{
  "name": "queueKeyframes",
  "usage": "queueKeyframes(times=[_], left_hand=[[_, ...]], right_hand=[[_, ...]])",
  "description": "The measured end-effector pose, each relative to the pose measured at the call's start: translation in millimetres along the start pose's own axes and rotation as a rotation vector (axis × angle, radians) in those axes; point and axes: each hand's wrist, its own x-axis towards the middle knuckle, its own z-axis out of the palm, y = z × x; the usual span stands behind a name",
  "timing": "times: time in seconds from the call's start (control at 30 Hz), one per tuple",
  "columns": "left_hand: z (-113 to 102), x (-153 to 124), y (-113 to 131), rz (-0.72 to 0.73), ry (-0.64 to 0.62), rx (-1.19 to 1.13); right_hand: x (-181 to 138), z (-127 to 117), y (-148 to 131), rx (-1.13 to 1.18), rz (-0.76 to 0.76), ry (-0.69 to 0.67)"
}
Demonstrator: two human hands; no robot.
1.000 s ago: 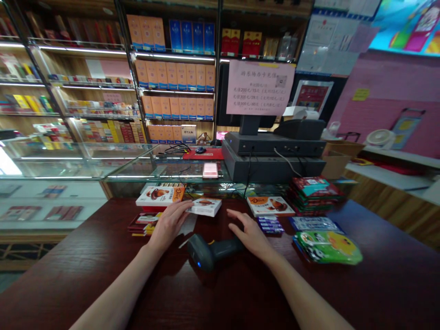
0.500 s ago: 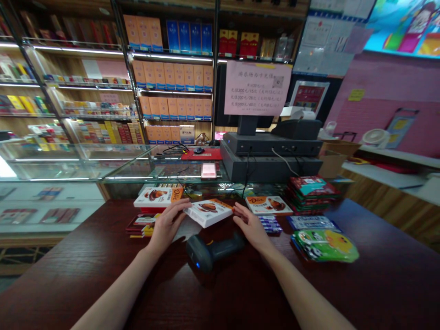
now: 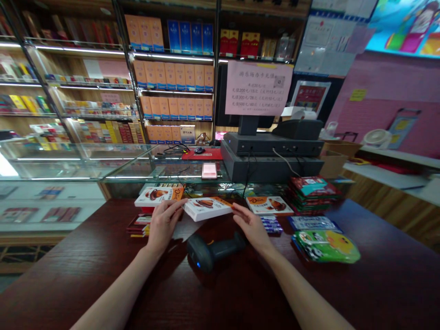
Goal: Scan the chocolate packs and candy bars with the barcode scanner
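Note:
A white and orange chocolate box (image 3: pixel 207 208) is held slightly tilted above the dark counter, between my two hands. My left hand (image 3: pixel 164 224) pinches its left end with the fingertips. At the right end, the fingertips of my right hand (image 3: pixel 252 225) close on the corner. Below the box lies a dark barcode scanner (image 3: pixel 213 251) with a small blue light. One similar chocolate box (image 3: pixel 160 196) rests on a stack behind my left hand, and another Dove box (image 3: pixel 269 205) lies beyond my right hand.
Purple-wrapped bars (image 3: pixel 271 224), a green duck-printed packet (image 3: pixel 326 246) and a stack of red-brown packets (image 3: pixel 312 193) sit to the right. Small packets (image 3: pixel 139 225) lie at left. Behind stand a glass display case (image 3: pixel 154 170) and a cash register (image 3: pixel 271 160).
The held box has tipped, its near edge rising a little. My left hand has shifted slightly left; my right hand has barely moved. The scanner stays in place.

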Motion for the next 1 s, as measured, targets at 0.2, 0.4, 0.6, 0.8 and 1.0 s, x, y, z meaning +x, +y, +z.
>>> queueKeyframes(times=[0.2, 0.4, 0.6, 0.8, 1.0], left_hand=[[3.4, 0.9, 0.9, -0.034, -0.011, -0.036], [5.8, 3.1, 3.1, -0.08, -0.052, -0.076], [3.5, 2.4, 3.1, -0.124, -0.189, -0.124], [2.3, 2.7, 3.3, -0.165, -0.289, -0.17], [2.5, 2.9, 4.9, -0.23, -0.286, -0.261]], right_hand=[[-1.8, 4.8, -2.3, -0.036, -0.063, 0.027], [-4.3, 6.9, -3.1, 0.015, -0.077, 0.032], [-4.1, 8.0, -1.6, 0.077, -0.072, 0.058], [-3.3, 8.6, -1.0, 0.164, -0.069, 0.13], [-4.0, 8.6, -4.9, 0.21, -0.037, 0.096]])
